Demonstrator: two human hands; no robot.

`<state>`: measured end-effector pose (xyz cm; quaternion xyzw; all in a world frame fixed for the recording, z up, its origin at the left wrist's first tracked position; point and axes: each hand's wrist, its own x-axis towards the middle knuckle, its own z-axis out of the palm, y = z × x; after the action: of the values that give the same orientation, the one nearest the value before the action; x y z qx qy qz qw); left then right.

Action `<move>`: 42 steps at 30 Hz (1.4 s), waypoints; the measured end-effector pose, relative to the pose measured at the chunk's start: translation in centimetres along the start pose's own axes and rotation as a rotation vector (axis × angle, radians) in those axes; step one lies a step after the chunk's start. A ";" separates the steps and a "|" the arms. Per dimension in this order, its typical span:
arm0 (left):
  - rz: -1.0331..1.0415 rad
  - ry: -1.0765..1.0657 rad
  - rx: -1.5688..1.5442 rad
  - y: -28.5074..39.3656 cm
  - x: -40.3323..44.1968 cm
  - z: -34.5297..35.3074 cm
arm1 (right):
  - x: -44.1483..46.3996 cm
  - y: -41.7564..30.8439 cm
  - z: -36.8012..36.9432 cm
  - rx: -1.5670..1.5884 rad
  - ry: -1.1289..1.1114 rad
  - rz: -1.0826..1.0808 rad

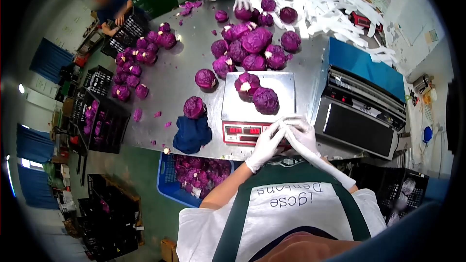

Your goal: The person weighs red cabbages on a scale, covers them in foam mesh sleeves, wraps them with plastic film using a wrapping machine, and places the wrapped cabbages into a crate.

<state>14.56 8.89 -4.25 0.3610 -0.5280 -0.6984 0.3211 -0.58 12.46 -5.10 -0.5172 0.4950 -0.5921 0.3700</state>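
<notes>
My left hand [268, 144] and my right hand [300, 136], both in white gloves, meet at the fingertips just before the front right of a scale [282, 80]. Their fingers are drawn together; anything between them is too small to make out. Two purple cabbages, one [246, 83] behind the other [265, 100], rest on the scale's metal plate. Red digits glow on the scale's front panel [243, 131]. Left of the scale stands a single cabbage [206, 78], and another [194, 107] sits against a dark blue cloth [191, 133].
Several cabbages [256, 40] lie behind the scale, more [133, 68] at the table's left. A sealing machine [361, 111] stands right, white strips [320, 12] behind it. A blue crate [167, 191] holds purple leaves below. Across the table, a co-worker's gloved hand [242, 2] touches a cabbage.
</notes>
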 end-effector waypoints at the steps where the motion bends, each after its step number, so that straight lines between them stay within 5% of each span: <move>1: 0.038 0.001 0.053 0.2 -0.3 -0.5 | -0.1 -0.7 0.2 -0.050 0.021 0.049; 4: 0.081 0.050 0.057 -0.8 -0.8 -1.8 | -0.6 0.1 -0.2 -0.172 0.050 0.102; 6: 0.207 -0.003 0.190 -1.4 -1.0 -2.7 | -0.2 2.0 -1.4 0.320 0.154 0.322; 10: 0.087 -0.056 -0.040 -1.0 -1.8 -2.5 | 0.5 2.5 -2.6 1.100 0.130 0.591; 12: 0.050 -0.115 -0.289 -2.9 -1.4 -3.4 | -1.3 0.4 -2.6 -0.120 -0.276 0.297; 14: -0.032 -0.132 -0.739 -4.9 -0.7 -3.6 | -2.3 -0.1 -1.2 0.513 -0.031 0.745; 16: -0.179 -0.157 -0.963 -3.6 0.1 -4.0 | -2.8 2.1 -1.2 0.351 -0.344 0.798; 18: -0.355 -0.146 -1.398 -3.4 0.9 -4.9 | -2.9 4.2 -1.3 0.485 -0.400 0.871; 20: -0.413 -0.263 -1.506 -4.6 1.7 -5.7 | -3.0 2.4 -0.8 0.819 -0.307 0.877; 22: -0.469 -0.234 -1.339 -2.2 1.5 -4.9 | -1.3 0.6 -1.0 0.879 -0.258 0.767; 24: -0.498 -0.575 -1.308 0.6 0.7 -4.0 | -0.4 2.5 -2.8 0.772 -0.141 0.646; 26: -0.662 -0.775 -1.411 -4.8 0.4 -4.6 | 2.0 1.1 -3.8 1.005 -0.119 0.587; 28: -0.560 -0.874 -1.087 -6.0 -0.2 -3.9 | 3.4 1.9 -5.4 1.244 -0.100 0.555; 29: -0.502 -0.880 -1.093 -5.9 0.2 -4.0 | 3.7 2.1 -6.0 1.277 -0.104 0.556; 31: -0.505 -0.512 -0.891 -2.4 0.7 -3.0 | 4.1 2.7 -6.7 1.407 -0.213 0.497; 33: -0.294 -0.368 -0.559 0.5 1.9 -4.1 | 2.9 2.3 -7.1 1.267 -0.065 0.615; 34: 0.030 -0.310 -0.323 1.4 2.9 -4.3 | 2.9 0.7 -6.7 1.192 0.009 0.673; 36: 0.098 -0.212 -0.116 3.8 2.9 -5.9 | 2.6 -0.6 -5.6 1.142 -0.133 0.823; 39: -0.060 -0.325 -0.633 2.5 3.5 -7.4 | 1.6 0.0 -5.1 0.734 -0.330 0.821; 40: -0.181 -0.367 -0.879 2.4 3.4 -7.5 | 1.4 -0.2 -3.7 0.477 -0.191 0.752; 42: -0.351 -0.408 -0.931 2.5 3.2 -8.2 | 0.6 5.9 -4.1 -0.339 -0.072 0.027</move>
<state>19.90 1.54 -3.88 0.1202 -0.1457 -0.9578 0.2166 -5.14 11.34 -10.55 -0.5863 0.5810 -0.4763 0.3029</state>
